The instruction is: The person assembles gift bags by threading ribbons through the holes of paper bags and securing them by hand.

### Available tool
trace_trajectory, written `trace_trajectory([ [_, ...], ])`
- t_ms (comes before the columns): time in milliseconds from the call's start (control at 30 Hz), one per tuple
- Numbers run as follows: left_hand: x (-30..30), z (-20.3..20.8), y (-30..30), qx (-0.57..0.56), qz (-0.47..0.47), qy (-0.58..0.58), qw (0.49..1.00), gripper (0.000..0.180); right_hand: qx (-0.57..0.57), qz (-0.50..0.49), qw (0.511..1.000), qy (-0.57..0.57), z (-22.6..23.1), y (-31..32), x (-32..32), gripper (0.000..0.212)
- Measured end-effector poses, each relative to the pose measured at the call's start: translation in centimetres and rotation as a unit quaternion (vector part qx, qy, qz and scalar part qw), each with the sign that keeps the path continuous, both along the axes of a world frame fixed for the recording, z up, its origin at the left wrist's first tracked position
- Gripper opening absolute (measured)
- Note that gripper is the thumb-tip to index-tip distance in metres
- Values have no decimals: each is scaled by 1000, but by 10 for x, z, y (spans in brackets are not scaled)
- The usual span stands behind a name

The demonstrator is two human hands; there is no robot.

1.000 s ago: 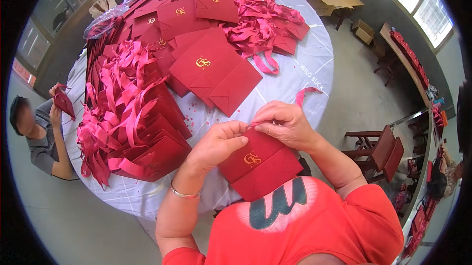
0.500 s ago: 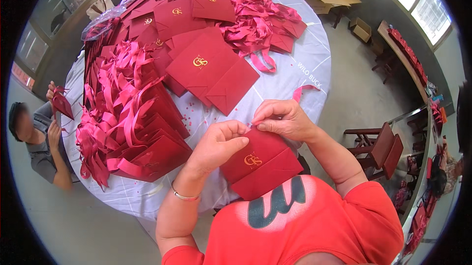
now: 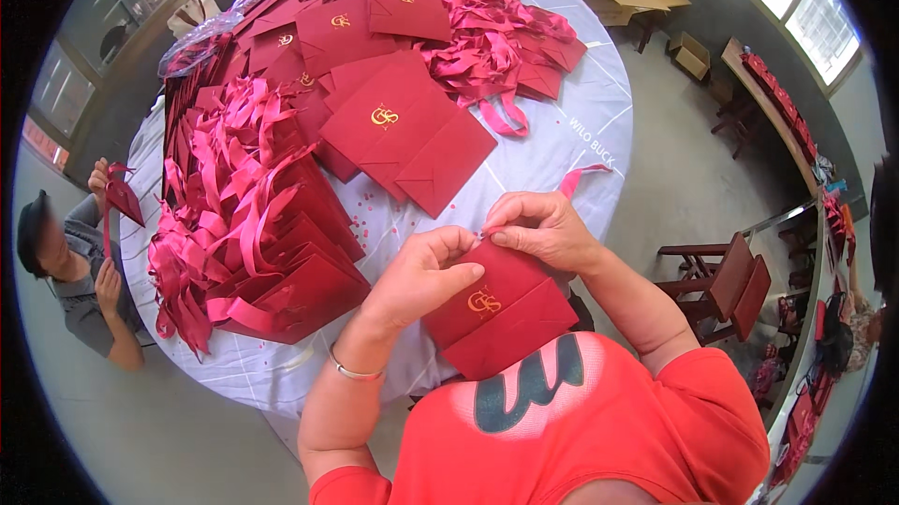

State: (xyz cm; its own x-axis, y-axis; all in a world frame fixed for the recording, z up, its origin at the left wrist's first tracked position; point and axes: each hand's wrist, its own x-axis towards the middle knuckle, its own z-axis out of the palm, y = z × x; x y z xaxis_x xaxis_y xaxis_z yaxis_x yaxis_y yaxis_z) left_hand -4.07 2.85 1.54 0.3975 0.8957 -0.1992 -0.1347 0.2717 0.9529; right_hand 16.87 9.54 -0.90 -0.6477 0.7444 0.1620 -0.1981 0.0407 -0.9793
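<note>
A flat dark red paper bag (image 3: 510, 327) with a gold emblem lies in front of my chest, at the near edge of the round table. My left hand (image 3: 421, 276) grips its far edge, thumb lying over the front. Close beside it, my right hand (image 3: 548, 232) is pinched at the same edge, thumb against forefinger. Whatever small thing sits between those fingertips is too small to make out. A pink ribbon (image 3: 582, 177) sticks out beyond my right hand; its other end is hidden.
Red bags with pink ribbon handles (image 3: 272, 243) stand packed at the left. Flat bags (image 3: 407, 135) and a ribbon heap (image 3: 473, 46) cover the table's far part. A co-worker (image 3: 80, 280) handles a bag at the left. A wooden stool (image 3: 726, 285) stands at the right.
My hands stay at the bag's edge with hardly any movement. The co-worker's lower hand has moved down along a ribbon at the left.
</note>
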Motion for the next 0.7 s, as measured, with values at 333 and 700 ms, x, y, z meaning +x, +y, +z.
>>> trace_trajectory([
  [333,-6,-1,5,-63,-24,-47,997,19,14,-4,1000,12,-6,-3,-2,9],
  [700,-7,-1,2,-68,-44,-73,994,19,0,19,1000,19,-6,-6,-1,8],
])
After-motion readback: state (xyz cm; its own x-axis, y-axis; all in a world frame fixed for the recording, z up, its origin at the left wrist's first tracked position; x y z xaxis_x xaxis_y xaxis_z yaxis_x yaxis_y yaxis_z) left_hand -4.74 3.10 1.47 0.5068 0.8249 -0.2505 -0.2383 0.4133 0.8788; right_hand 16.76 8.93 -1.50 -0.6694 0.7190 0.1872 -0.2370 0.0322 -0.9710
